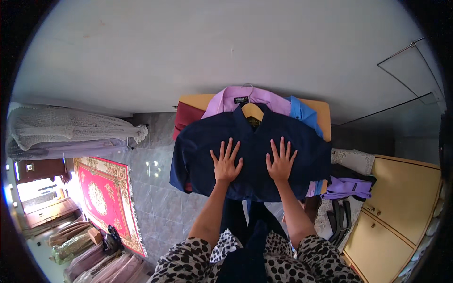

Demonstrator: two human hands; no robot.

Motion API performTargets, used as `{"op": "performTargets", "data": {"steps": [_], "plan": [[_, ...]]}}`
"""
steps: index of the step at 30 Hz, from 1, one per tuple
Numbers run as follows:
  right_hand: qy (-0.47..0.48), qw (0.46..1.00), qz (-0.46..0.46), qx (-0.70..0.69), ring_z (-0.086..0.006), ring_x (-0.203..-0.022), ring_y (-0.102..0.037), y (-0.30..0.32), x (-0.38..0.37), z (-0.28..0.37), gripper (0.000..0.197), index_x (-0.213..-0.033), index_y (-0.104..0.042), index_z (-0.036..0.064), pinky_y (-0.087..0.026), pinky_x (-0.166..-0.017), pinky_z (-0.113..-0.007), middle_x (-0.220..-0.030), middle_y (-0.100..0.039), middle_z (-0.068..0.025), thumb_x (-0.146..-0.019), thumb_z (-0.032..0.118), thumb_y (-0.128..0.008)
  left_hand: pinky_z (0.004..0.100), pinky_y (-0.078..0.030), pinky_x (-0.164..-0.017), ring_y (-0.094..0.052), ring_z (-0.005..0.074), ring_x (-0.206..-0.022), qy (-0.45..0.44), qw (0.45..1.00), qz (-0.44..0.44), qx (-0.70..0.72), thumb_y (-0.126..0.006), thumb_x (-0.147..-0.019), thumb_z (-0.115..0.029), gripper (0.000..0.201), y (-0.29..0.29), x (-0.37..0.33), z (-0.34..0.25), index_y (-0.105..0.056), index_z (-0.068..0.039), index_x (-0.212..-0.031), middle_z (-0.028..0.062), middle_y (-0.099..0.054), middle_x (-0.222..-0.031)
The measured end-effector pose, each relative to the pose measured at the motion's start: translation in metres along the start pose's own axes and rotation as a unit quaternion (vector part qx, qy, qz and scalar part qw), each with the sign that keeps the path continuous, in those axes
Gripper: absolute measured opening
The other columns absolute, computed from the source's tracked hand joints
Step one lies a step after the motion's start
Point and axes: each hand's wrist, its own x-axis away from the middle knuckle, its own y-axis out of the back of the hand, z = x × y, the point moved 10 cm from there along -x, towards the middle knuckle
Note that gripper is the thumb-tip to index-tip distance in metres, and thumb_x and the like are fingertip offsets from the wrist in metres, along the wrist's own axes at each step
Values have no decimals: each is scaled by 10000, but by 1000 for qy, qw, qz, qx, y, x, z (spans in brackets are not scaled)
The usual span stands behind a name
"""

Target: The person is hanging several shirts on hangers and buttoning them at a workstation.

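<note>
A dark navy shirt [255,174] lies spread on top of other clothes, a wooden hanger [252,112] inside its collar. My left hand [226,162] rests flat on the shirt's left half, fingers spread. On the right half, my right hand [281,160] lies the same way, palm down. Beneath the navy shirt, a pink shirt [222,101] shows at its collar. A blue garment [304,115] sticks out at the right and a maroon one [186,118] at the left. All of them lie on a small wooden table [323,108] against the wall.
At the right, a purple folded garment [349,187] and several black hangers [339,219] lie on white lace by a wooden cabinet [401,198]. White lace clothing [71,127] hangs at the left. A red patterned rug [106,198] covers part of the grey tiles [163,203].
</note>
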Motion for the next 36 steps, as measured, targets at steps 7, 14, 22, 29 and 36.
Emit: {"op": "performTargets", "data": {"steps": [7,14,22,29,36], "plan": [[7,1000,1,-1,-382,-1433,-279,3,2,1,536,-1484,-411,291,-163,-1117,-659,-1582,-288,-109,-962,396,-472,657,-107,-1136,-146,280,-1495,-16,998,-64,-8,-436,-950,-462,632,8,7,-3,-258,-315,-1538,6,-180,-1623],[66,996,21,54,-339,-1455,-247,16,-3,-37,537,-1508,-343,318,-115,-1125,-665,-1593,-256,-96,-989,410,-444,616,-134,-1146,-218,269,-1474,-15,989,-112,-92,-448,-964,-456,602,40,4,72,-312,-283,-1525,19,-258,-1600],[-39,989,-11,140,-330,-1466,-220,44,-16,-95,522,-1518,-333,272,-97,-1109,-697,-1600,-241,-84,-1014,384,-412,606,-116,-1153,-148,264,-1497,39,983,-144,-104,-415,-988,-443,608,84,12,132,-269,-244,-1543,57,-181,-1623],[66,997,-42,2,-344,-1438,-279,22,-68,44,568,-1515,-319,155,-174,-1082,-710,-1572,-287,-124,-1009,397,-407,563,-122,-1166,-203,264,-1481,-130,979,-154,41,-395,-1016,-364,581,63,-56,0,-261,-145,-1537,73,-235,-1604],[8,996,46,71,-336,-1456,-241,-2,-76,-42,551,-1535,-279,249,-126,-1123,-672,-1593,-255,-76,-1019,410,-390,579,-102,-1171,-191,234,-1486,-47,993,-78,-71,-347,-1021,-411,564,51,-84,86,-244,-230,-1546,28,-221,-1611]]}}
